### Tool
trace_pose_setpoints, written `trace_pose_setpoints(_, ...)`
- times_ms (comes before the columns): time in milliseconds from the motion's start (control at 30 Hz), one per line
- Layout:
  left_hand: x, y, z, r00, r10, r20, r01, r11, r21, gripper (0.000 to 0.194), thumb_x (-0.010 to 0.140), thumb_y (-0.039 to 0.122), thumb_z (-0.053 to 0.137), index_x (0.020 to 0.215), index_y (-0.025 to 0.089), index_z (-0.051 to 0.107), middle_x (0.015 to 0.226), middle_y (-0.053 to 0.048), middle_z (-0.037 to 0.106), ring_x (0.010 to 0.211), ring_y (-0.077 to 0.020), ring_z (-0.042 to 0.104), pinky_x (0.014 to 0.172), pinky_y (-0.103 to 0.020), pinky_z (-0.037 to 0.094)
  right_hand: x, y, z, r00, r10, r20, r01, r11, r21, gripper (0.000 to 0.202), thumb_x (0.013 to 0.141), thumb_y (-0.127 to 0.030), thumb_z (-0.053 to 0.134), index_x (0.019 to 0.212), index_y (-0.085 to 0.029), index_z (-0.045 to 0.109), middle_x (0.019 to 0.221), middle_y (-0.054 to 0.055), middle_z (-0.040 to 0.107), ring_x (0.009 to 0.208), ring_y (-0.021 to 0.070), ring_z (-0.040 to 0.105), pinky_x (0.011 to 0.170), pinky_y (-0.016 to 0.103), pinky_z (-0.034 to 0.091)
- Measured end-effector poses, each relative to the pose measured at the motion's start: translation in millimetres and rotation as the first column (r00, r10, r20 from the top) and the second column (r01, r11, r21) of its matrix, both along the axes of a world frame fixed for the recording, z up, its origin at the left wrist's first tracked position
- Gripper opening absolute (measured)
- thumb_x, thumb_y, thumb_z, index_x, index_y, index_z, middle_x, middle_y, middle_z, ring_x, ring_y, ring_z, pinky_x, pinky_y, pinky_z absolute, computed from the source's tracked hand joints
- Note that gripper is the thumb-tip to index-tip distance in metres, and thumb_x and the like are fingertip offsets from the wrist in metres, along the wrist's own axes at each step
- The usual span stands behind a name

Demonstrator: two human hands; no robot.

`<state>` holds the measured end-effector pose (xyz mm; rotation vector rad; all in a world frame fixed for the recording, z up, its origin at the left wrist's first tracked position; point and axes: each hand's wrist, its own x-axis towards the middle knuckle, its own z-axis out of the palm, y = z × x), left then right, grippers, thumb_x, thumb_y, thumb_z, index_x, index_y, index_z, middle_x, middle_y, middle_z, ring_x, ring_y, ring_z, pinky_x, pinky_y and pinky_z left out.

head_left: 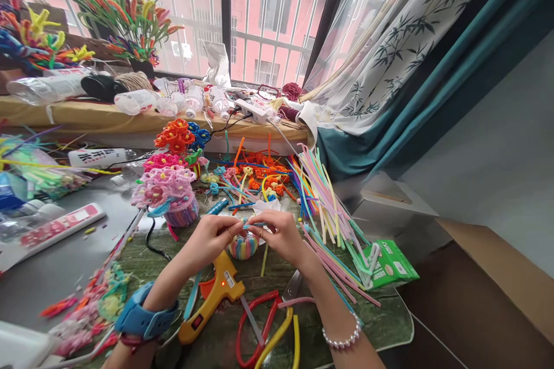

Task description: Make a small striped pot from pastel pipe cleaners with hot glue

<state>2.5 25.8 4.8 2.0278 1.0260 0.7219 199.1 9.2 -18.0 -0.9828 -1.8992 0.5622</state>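
Note:
Above the mat, my left hand (220, 233) and my right hand (277, 229) meet, fingertips pinched on a small blue pipe-cleaner piece (246, 225). Just below the fingers sits a small round pot of striped pastel pipe cleaners (243, 247). A yellow glue gun (213, 298) with a lit red light lies below my left hand. Red-handled scissors (266, 323) lie between my forearms. To the left of my hands, pink pipe-cleaner flowers (167, 184) fill a striped pot (182, 211).
Long pastel pipe cleaners (333, 202) spread at the right beside a green packet (392, 264). Orange pieces (259, 167) lie behind my hands. A cardboard box (497, 265) stands at the right. Plastic bottles (136, 101) line the windowsill.

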Motion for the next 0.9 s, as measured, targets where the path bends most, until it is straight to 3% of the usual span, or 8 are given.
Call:
trace_pose_setpoints(200, 1.1, 1.5, -5.2, 1.0, 0.008, -0.008, -0.007, 0.999, 0.048, 0.041, 0.088, 0.041, 0.044, 0.054, 0.018, 0.043, 0.053, 0.004, 0.032, 0.052, -0.0089, 0.028, 0.047, -0.021, 0.023, 0.2, 0.8, -4.5, 0.994, -0.035, 0.104, 0.025, 0.995, 0.097, 0.012, 0.09, -0.027, 0.065, 0.093, -0.021, 0.075, 0.083, 0.004, 0.072, 0.076, 0.0176, 0.066, 0.069, 0.027, 0.048)
trace_pose_setpoints(467, 0.6, 3.5, -5.4, 0.999, 0.001, -0.051, 0.003, 0.997, 0.081, 0.04, 0.089, 0.043, 0.044, 0.058, 0.017, 0.049, 0.053, 0.004, 0.035, 0.053, -0.0101, 0.031, 0.048, -0.021, 0.024, -3.6, -1.8, -4.8, 0.979, -0.095, 0.18, 0.057, 0.977, 0.205, 0.016, 0.093, -0.03, 0.062, 0.096, -0.02, 0.074, 0.084, 0.004, 0.073, 0.077, 0.0176, 0.066, 0.07, 0.027, 0.047)
trace_pose_setpoints(900, 3.2, 3.2, -8.8, 0.999, 0.052, 0.005, -0.052, 0.997, 0.051, 0.037, 0.091, 0.045, 0.037, 0.062, 0.022, 0.038, 0.05, 0.006, 0.035, 0.048, -0.0097, 0.031, 0.045, -0.022, 0.026, -3.9, -2.2, -5.7, 0.917, -0.215, 0.337, 0.086, 0.929, 0.359, 0.023, 0.095, -0.035, 0.057, 0.094, -0.021, 0.075, 0.075, 0.004, 0.071, 0.071, 0.0177, 0.064, 0.064, 0.028, 0.042)
